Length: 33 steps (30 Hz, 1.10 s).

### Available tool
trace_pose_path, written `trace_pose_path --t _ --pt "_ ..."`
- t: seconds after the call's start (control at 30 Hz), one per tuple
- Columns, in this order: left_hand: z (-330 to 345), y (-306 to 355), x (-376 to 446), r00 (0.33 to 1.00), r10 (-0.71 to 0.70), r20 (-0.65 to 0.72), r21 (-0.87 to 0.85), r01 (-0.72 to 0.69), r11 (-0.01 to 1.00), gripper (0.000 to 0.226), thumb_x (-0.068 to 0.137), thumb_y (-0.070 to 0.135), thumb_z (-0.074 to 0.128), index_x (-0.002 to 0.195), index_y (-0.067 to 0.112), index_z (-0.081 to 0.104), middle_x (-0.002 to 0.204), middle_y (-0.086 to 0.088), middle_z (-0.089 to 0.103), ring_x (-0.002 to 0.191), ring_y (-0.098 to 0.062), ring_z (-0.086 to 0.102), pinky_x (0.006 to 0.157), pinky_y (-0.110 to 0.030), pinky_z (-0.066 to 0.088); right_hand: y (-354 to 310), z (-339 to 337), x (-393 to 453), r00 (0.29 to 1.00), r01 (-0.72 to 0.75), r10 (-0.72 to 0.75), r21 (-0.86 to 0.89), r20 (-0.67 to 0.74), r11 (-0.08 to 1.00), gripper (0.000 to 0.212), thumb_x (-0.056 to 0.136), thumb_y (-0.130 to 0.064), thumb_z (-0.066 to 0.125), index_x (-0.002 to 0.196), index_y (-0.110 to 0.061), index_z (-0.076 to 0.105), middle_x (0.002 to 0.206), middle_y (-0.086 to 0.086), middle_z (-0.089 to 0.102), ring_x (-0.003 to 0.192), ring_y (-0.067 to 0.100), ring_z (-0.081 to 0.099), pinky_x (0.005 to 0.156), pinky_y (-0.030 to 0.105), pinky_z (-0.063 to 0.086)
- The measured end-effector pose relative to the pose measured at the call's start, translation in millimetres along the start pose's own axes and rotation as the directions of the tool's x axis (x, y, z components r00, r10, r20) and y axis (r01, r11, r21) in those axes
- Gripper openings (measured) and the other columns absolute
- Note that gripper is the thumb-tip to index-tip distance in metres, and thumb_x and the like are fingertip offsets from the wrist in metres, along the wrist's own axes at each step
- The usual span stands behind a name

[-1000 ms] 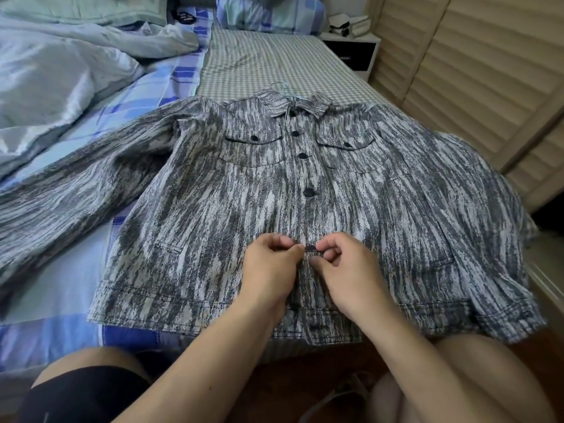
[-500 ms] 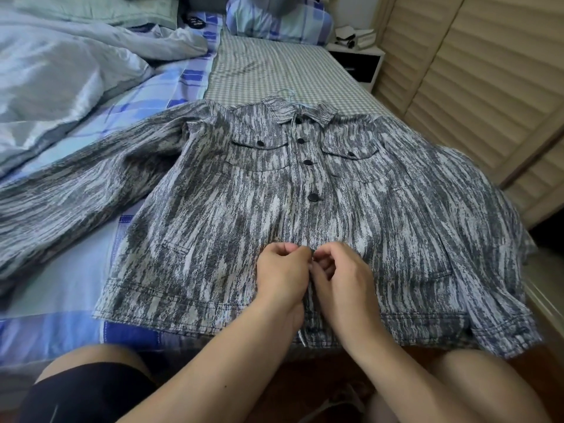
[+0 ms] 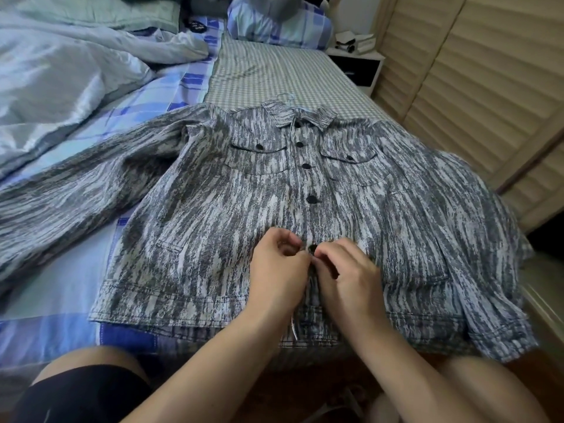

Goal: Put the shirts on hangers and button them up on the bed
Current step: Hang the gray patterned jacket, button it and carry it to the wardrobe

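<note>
A grey-and-white streaked shirt [image 3: 213, 215] lies face up on the bed, collar away from me, sleeves spread to both sides. A pale blue hanger hook [image 3: 288, 97] pokes out above its collar. Several dark buttons run down the front placket. My left hand [image 3: 279, 276] pinches the placket edge just left of a low dark button [image 3: 312, 248]. My right hand [image 3: 348, 282] pinches the fabric at that same button from the right. The two hands meet at the placket, a little above the hem.
A crumpled pale blue duvet [image 3: 61, 71] fills the bed's left side. The checked sheet [image 3: 274, 71] stretches behind the shirt to a pillow [image 3: 277, 22]. A nightstand [image 3: 357, 62] and louvred wardrobe doors [image 3: 473, 87] stand on the right. My knees are at the bed's near edge.
Both hands stayed on the lower placket, shifting slightly while working one button; it was hidden between the fingers half a second ago and shows again. The view tilted a little.
</note>
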<state>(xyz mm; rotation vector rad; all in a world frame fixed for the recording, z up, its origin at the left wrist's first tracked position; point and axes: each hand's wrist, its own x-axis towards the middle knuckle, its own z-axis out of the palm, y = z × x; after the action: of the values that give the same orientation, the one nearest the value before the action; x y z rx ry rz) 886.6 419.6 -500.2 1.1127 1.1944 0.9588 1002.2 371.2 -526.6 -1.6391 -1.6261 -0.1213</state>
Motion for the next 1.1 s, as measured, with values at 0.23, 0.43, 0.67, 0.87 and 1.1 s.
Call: trace_pose_path --t 0.23,0.43,0.67,0.87,1.1 --pt "0 3 9 0.999 -0.046 -0.009 -0.056 0.045 0.997 0.017 0.085 -0.002 0.065 0.087 0.012 0.057 0.061 0.002 0.051 0.050 -0.011 0.043 0.047 -0.025 0.037 -1 -4 5 0.993 -0.108 0.105 0.058 0.052 0.992 0.013 0.087 -0.007 0.077 0.094 -0.014 0.069 0.088 -0.008 0.060 0.076 0.007 0.056 0.068 0.018 0.045" --pt "-2 2 7 0.983 -0.178 0.043 -0.140 0.182 0.973 0.023 0.090 -0.002 0.066 0.083 0.014 0.051 0.064 -0.002 0.049 0.041 -0.007 0.042 0.039 -0.019 0.036 2 -14 21 0.943 -0.248 0.217 0.099 0.252 0.964 0.028 0.085 -0.010 0.078 0.102 -0.028 0.065 0.084 -0.012 0.055 0.078 0.002 0.054 0.068 0.011 0.044" --pt "-8 -1 5 0.978 -0.176 0.116 -0.102 0.188 0.977 0.023 0.090 0.000 0.068 0.085 0.015 0.051 0.064 0.000 0.050 0.043 -0.007 0.043 0.041 -0.019 0.037 4 -38 64 0.742 -0.187 0.190 -0.074 0.643 0.980 0.024 0.089 -0.019 0.074 0.097 -0.036 0.061 0.086 -0.009 0.061 0.073 0.004 0.057 0.063 0.018 0.047" --pt "-6 -2 0 0.989 -0.117 0.094 -0.108 0.127 0.986 0.027 0.085 -0.003 0.068 0.083 0.016 0.050 0.071 -0.003 0.050 0.061 -0.013 0.042 0.047 -0.019 0.034 -5 -44 87 0.634 0.277 -0.083 -0.126 0.769 0.953 0.011 0.095 -0.027 0.067 0.103 -0.032 0.062 0.103 -0.020 0.051 0.099 0.000 0.052 0.093 0.027 0.050" --pt "-14 -2 5 0.967 -0.182 0.178 -0.050 0.194 0.980 0.033 0.088 -0.005 0.063 0.082 0.019 0.042 0.077 -0.010 0.045 0.070 -0.019 0.041 0.060 -0.035 0.035 0 -44 108 0.381 0.734 -0.372 -0.032 0.847 0.678 0.018 0.100 -0.023 0.055 0.110 -0.019 0.069 0.091 -0.007 0.065 0.075 0.010 0.062 0.068 0.020 0.056"
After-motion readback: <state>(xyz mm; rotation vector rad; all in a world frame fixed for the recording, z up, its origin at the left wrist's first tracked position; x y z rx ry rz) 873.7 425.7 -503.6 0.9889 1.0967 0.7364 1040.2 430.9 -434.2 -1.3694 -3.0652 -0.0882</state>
